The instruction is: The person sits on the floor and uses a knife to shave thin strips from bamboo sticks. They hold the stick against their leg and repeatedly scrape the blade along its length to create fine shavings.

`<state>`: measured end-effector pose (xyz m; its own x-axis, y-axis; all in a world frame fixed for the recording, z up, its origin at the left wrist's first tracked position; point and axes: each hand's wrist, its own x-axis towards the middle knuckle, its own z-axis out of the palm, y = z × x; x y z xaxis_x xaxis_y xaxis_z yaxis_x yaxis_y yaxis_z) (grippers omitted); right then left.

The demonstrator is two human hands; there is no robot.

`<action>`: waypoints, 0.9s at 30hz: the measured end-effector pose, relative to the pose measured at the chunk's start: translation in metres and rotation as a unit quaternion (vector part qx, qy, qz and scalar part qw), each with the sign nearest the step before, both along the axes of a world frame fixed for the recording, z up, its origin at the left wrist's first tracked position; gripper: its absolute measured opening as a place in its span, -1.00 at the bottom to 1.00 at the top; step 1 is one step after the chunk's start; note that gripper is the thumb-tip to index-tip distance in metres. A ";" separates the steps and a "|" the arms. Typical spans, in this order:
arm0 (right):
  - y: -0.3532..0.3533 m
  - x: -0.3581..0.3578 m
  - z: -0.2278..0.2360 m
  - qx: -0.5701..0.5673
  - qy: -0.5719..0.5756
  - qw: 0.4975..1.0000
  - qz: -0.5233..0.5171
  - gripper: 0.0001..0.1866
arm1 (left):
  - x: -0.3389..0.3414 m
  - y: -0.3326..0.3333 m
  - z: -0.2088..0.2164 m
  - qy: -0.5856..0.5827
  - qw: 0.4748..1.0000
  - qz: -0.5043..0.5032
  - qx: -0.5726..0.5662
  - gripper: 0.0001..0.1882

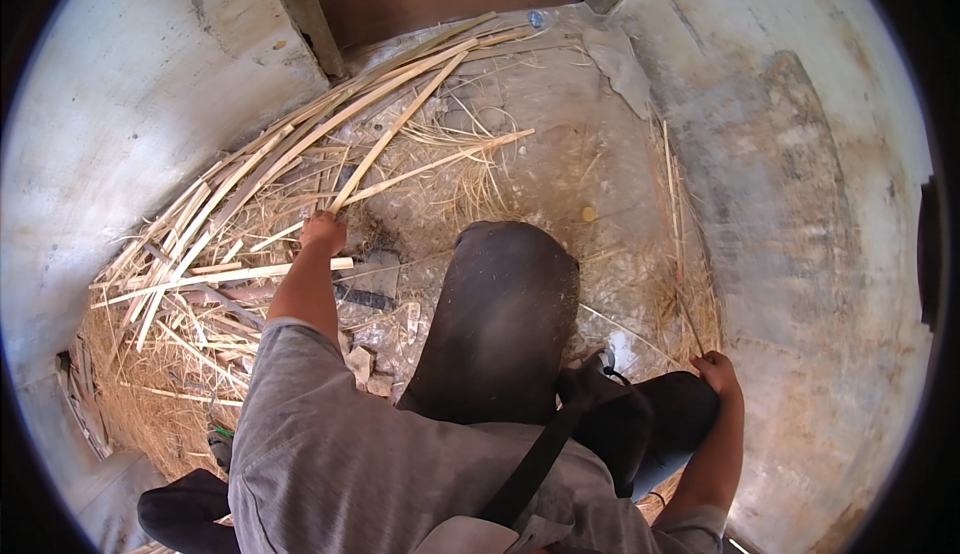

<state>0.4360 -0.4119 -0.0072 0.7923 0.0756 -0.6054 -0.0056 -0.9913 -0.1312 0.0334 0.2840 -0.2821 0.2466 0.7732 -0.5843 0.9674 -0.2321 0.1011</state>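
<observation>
Hands well apart: the left hand (322,232) curls at the near ends of pale strips (400,129), grip unclear; the right hand (718,372) pinches 1 thin dark rod (691,326). The strips, fanning beyond the left hand, look light, springy and splintery; mid-length seems the safest hold.

Floor (545,94), grey, stained, littered with pale strips (395,132) and fine shavings (487,182).
Left side: long strips heaped and crossing, shavings among them; lower left, brown fibrous litter (140,414). Left of centre: one short dark strip (365,299); below it, broken tan pieces (362,362). Right of centre: one small yellow disc (588,214). Far end: one small bluish item (536,19), kind unclear.
</observation>
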 end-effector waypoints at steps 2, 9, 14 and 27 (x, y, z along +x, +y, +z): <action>0.004 -0.003 0.001 -0.003 0.002 1.000 -0.003 -0.47 | 0.008 0.003 0.007 0.006 0.999 0.005 -0.035 -0.43; 0.017 0.000 0.006 -0.014 -0.001 1.000 -0.003 -0.45 | 0.008 0.006 -0.014 0.041 0.999 -0.001 -0.003 -0.41; 0.015 0.000 0.000 -0.014 0.002 1.000 0.000 -0.44 | 0.019 -0.004 0.021 0.066 0.998 0.016 -0.004 -0.37; 0.001 -0.001 -0.003 -0.019 -0.022 1.000 0.000 -0.40 | 0.010 -0.015 0.018 -0.112 0.993 -0.012 0.042 -0.60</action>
<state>0.4346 -0.4106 -0.0098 0.8182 0.0520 -0.5726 -0.0016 -0.9957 -0.0927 0.0435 0.2686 -0.2636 0.3817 0.8092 -0.4466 0.9171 -0.2714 0.2920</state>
